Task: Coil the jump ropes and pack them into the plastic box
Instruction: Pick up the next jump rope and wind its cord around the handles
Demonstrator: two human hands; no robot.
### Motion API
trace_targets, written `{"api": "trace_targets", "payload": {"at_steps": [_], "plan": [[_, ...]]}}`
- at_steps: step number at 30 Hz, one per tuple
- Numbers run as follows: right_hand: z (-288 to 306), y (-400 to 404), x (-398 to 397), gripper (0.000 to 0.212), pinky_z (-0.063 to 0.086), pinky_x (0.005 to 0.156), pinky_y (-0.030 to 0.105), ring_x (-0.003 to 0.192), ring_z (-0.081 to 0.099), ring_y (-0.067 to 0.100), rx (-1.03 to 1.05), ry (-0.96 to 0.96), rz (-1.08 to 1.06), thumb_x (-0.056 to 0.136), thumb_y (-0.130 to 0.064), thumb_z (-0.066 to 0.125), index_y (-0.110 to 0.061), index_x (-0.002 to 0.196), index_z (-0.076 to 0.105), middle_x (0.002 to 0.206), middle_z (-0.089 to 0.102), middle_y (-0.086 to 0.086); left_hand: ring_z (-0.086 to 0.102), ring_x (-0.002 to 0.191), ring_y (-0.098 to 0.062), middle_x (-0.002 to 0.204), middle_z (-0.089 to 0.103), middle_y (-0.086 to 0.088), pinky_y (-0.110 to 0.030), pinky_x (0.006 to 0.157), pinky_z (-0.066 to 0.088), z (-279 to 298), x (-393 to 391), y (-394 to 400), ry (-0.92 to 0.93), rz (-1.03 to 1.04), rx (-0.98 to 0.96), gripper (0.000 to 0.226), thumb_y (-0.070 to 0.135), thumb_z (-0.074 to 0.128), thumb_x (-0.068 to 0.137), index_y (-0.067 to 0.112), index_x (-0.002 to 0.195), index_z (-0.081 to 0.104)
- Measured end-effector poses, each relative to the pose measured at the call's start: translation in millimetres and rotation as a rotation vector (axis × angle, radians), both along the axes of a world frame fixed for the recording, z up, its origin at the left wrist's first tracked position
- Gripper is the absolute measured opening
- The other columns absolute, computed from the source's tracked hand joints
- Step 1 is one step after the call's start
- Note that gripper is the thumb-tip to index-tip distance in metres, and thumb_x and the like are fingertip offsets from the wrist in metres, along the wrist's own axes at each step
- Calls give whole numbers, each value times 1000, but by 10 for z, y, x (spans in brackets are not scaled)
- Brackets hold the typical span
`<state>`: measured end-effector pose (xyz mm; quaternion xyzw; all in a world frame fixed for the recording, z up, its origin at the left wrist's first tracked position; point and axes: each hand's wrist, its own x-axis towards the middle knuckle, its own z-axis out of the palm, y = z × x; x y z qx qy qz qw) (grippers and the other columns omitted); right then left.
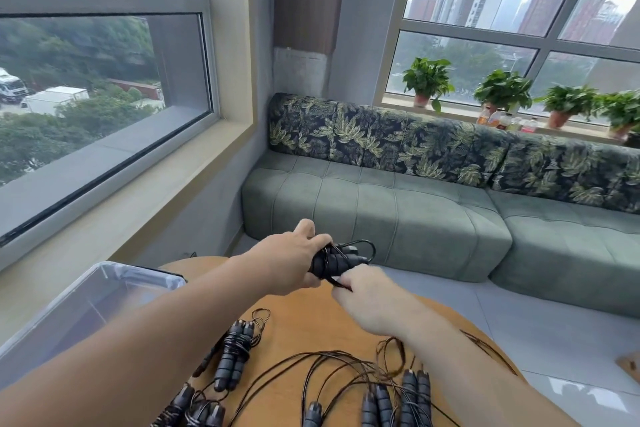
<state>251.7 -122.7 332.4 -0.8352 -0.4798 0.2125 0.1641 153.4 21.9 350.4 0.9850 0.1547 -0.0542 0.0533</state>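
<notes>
A black jump rope [337,260] is held in the air above the far edge of a round wooden table [298,329], its two ribbed dark handles laid side by side and its thin cord wound around them, with one loop of cord arching out past the handle ends toward the sofa [398,205]. The bundle is gripped by the left hand [291,262], whose fingers are closed around the handles from the left while the thumb is raised above them. A short strand of cord below the bundle is pinched by the right hand [367,302], which is curled shut just beside the left and slightly nearer the camera. Both forearms are stretched forward over the table, bare, the left crossing in from the lower left. On the tabletop below, one coiled jump rope [233,357] is seen lying with its cord wrapped around paired handles, and further ropes [391,395] are spread loose, their cords tangled and their handles clustered at the near edge. A clear plastic box [86,309] is seen at the table's left side, open-topped.
</notes>
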Motion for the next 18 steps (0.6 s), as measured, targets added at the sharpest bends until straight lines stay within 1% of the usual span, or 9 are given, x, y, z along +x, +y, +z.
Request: {"api": "trace_targets", "payload": {"at_steps": [2, 4, 5, 7, 9, 11, 14, 16, 18], "plan": [[135, -34, 6, 27, 32, 48, 28, 61, 49, 23, -41, -159, 63, 92, -23, 51, -19, 65, 48, 72, 52, 2, 58, 106, -27, 139, 35, 2, -39, 85, 48, -12, 25, -10, -20, -48, 38, 65, 47, 63, 90, 32, 144, 31], [353, -57, 41, 31, 34, 48, 29, 59, 47, 25, -51, -259, 119, 88, -23, 56, -18, 58, 48, 65, 51, 2, 56, 113, -24, 139, 43, 8, -37, 86, 47, 7, 58, -23, -34, -93, 52, 64, 48, 64, 89, 37, 143, 33], [470, -58, 74, 32, 38, 48, 29, 57, 48, 25, -55, -284, 142, 85, -24, 60, -18, 55, 52, 61, 52, 2, 56, 113, -23, 138, 45, 10, -37, 85, 47, 26, 75, -32, -35, -117, 58, 62, 48, 64, 88, 39, 142, 34], [668, -45, 158, 21, 49, 53, 32, 58, 57, 22, -70, -287, 181, 79, -27, 69, -19, 59, 67, 60, 62, 1, 57, 112, -21, 135, 49, 13, -35, 82, 46, 68, 95, -60, -27, -170, 51, 60, 48, 65, 88, 40, 140, 38], [789, -24, 268, 15, 54, 58, 30, 57, 59, 10, -79, -213, 208, 72, -33, 79, -23, 63, 72, 60, 66, -8, 56, 112, -18, 133, 51, 15, -33, 82, 44, 117, 96, -91, -9, -214, 11, 58, 47, 67, 86, 40, 138, 41], [853, 13, 393, 22, 47, 53, 23, 53, 53, 4, -87, -128, 236, 66, -39, 86, -23, 64, 71, 56, 62, -13, 56, 109, -16, 130, 54, 16, -33, 85, 46, 175, 78, -120, 11, -238, -31, 58, 47, 71, 83, 42, 135, 45], [826, 63, 607, 27, 39, 57, 20, 55, 49, 2, -49, 51, 226, 64, -39, 89, -19, 68, 71, 57, 61, -12, 58, 94, -14, 105, 62, 15, -32, 80, 48, 257, 25, -169, 31, -253, -144, 51, 49, 77, 77, 40, 122, 54], [701, 73, 714, 28, 37, 58, 23, 56, 48, 7, 14, 249, 186, 62, -37, 89, -18, 66, 69, 59, 60, -6, 57, 81, -7, 88, 59, 17, -23, 68, 45, 281, -21, -195, 34, -248, -322, 48, 50, 81, 74, 40, 114, 57], [513, 74, 775, 26, 33, 51, 24, 52, 43, 12, 115, 510, 112, 60, -31, 89, -16, 65, 68, 59, 57, 2, 56, 72, -2, 81, 60, 17, -17, 62, 41, 299, -64, -193, -39, -183, -527, 46, 51, 83, 70, 40, 107, 58]]}}
